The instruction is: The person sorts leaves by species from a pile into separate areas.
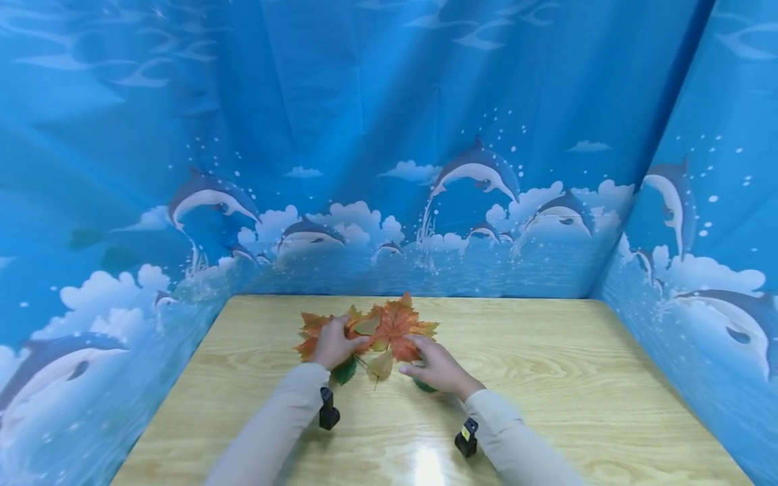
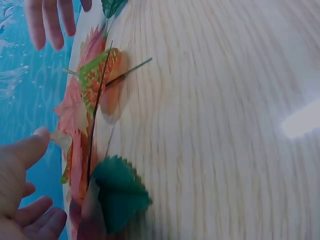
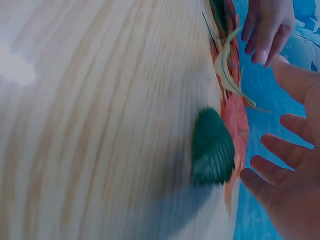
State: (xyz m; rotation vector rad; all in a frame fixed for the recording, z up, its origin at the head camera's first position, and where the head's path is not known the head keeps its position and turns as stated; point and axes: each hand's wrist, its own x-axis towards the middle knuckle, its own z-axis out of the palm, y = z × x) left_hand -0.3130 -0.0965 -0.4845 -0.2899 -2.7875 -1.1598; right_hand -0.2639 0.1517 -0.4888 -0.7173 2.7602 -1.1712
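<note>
A cluster of orange and red maple leaves point(image 1: 395, 327) lies on the table, with a yellowish leaf point(image 1: 380, 366) at its front. My left hand point(image 1: 333, 344) is over the left part of the cluster, fingers loosely bent and thumb pointing right, nothing gripped between them. Below it, a dark green leaf point(image 2: 120, 195) with a toothed edge sticks out. At the right edge of the cluster my right hand point(image 1: 440, 368) hovers palm inward, fingers spread and empty. Another green leaf point(image 3: 212, 147) lies beneath it, mostly covered by the hand in the head view.
The light wood table point(image 1: 547, 405) extends to both sides and toward me, with a glare spot near its front. Blue dolphin-print curtains point(image 1: 377, 135) stand along the back and sides. A small black device point(image 1: 329, 410) is strapped at the left wrist, another point(image 1: 467, 439) at the right.
</note>
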